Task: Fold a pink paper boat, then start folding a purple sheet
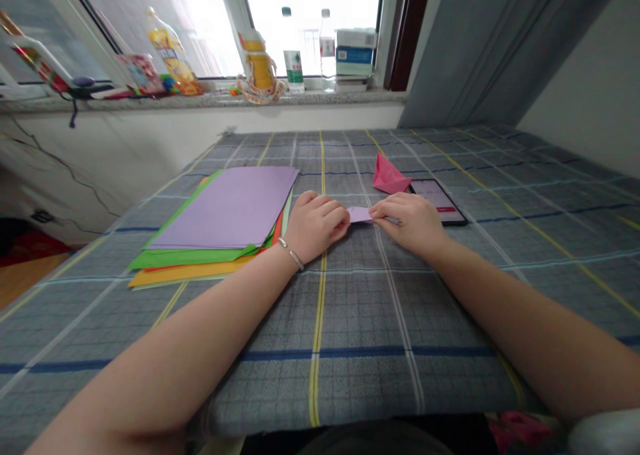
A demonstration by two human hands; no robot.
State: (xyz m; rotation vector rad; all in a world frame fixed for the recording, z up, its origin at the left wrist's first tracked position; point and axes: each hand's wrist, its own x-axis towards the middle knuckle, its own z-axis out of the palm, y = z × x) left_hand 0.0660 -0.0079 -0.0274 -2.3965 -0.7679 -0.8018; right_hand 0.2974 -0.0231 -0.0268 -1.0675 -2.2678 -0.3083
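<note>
A small folded piece of light purple paper (pixel 361 214) lies low over the cloth between my two hands. My left hand (pixel 317 223), with a silver bracelet at the wrist, is closed on its left end, fingers curled. At the right end, the thumb and fingers of my right hand (pixel 411 220) pinch the paper. Much of the paper is hidden by my fingers. Just beyond my right hand stands a pink folded paper boat (pixel 389 175). Partly behind that hand, a phone (pixel 436 198) lies flat with its screen lit.
Left of my hands lies a stack of coloured paper sheets (pixel 225 205), purple on top. A checked cloth (pixel 350 315) covers the table. Bottles, a yellow flask (pixel 261 68) and boxes (pixel 354 52) line the windowsill (pixel 200 103). A grey curtain (pixel 470 48) hangs at the right.
</note>
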